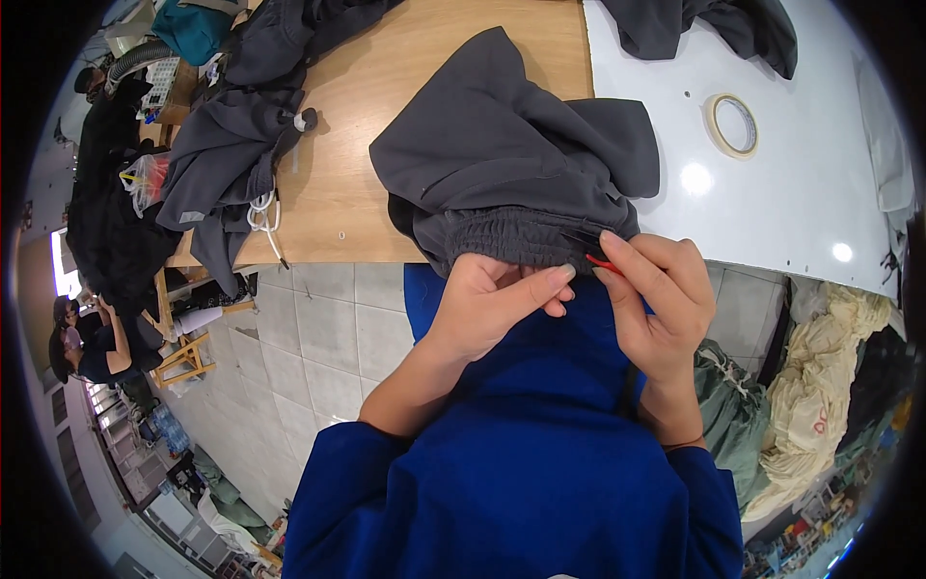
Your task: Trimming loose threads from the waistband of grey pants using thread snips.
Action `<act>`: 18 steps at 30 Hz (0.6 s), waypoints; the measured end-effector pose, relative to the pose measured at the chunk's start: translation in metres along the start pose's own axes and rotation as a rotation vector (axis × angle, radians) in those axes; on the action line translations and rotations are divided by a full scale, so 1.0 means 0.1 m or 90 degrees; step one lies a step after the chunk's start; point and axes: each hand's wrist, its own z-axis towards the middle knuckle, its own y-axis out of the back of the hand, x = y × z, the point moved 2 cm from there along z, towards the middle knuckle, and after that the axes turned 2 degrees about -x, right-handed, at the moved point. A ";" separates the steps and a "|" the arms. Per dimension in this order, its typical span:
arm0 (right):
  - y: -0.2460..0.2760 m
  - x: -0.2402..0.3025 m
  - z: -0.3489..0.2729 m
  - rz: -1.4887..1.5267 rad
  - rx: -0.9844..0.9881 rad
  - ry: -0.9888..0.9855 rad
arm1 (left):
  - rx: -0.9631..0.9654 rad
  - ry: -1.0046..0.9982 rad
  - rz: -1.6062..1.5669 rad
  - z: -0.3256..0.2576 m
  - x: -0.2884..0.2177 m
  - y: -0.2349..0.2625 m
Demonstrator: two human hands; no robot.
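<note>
Dark grey trousers or shorts (482, 145) lie bunched over the table's front edge, their gathered elastic waistband (511, 232) toward me. My left hand (492, 304) is closed on the waistband's near edge, the thumb lying along the outside and some fingers hidden behind it. In my right hand (661, 299), thumb and fingers pinch small thread snips (600, 261) with red on the handle and thin dark blades. The blades point left and lie against the waistband, just beyond my left thumb.
More dark grey garments (227, 145) lie on the wooden table (342, 183) at left, one with a white drawstring (265, 217). A tape roll (731, 125) rests on the white tabletop (772, 203). Cream sacks (820, 386) stand at lower right. Another person (96, 347) sits far left.
</note>
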 end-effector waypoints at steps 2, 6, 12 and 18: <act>0.02 -0.01 -0.01 0.002 0.014 -0.007 | 0.038 0.030 0.012 -0.01 -0.01 0.00; 0.09 -0.01 -0.03 0.110 -0.002 -0.110 | 0.143 0.045 0.028 0.03 -0.09 -0.01; 0.09 0.02 -0.06 0.137 0.019 -0.124 | 0.173 0.035 0.005 0.03 -0.08 0.04; 0.05 0.04 -0.07 0.090 0.030 -0.081 | 0.131 0.063 -0.049 0.02 -0.05 0.07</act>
